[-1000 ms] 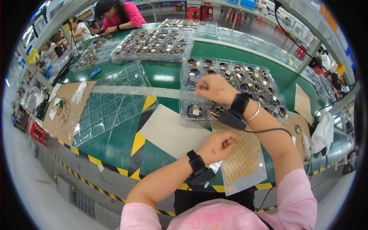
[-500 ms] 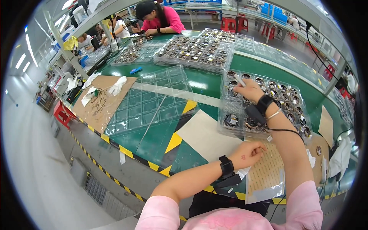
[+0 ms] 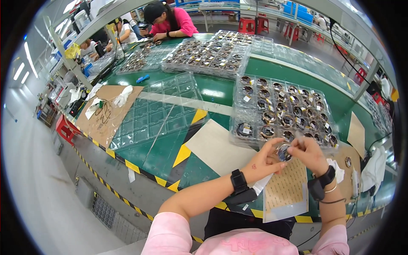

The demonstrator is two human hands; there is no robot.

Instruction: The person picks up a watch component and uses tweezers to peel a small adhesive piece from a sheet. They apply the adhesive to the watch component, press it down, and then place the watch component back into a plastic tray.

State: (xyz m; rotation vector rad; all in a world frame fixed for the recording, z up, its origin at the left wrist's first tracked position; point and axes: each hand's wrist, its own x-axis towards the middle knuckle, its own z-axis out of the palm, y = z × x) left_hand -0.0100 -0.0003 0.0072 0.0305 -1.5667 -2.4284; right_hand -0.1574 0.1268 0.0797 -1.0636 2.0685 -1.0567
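My left hand (image 3: 263,163) is closed on a round, ring-shaped electronic part (image 3: 284,152) with a shiny metal rim, held between thumb and fingers in front of me. From the other side, the pinched fingers of my right hand (image 3: 309,154) touch the same part; they are slightly blurred. Just beyond my hands is a clear plastic tray (image 3: 236,111) of similar round parts, several with small white labels. Beneath my hands lies a tan sheet (image 3: 284,187) with rows of small marks, partly on a clear film.
A clear compartment tray (image 3: 163,112) lies left, beside brown board (image 3: 91,117) and a beige sheet (image 3: 221,146). Farther back stand stacked filled trays (image 3: 204,70). A loose round part (image 3: 348,162) and white cloth (image 3: 374,170) are right. A co-worker in pink (image 3: 185,26) works at the back.
My right hand has come back from the far left of the filled tray to my left hand. My left hand has opened from its loose curl and now holds a round part.
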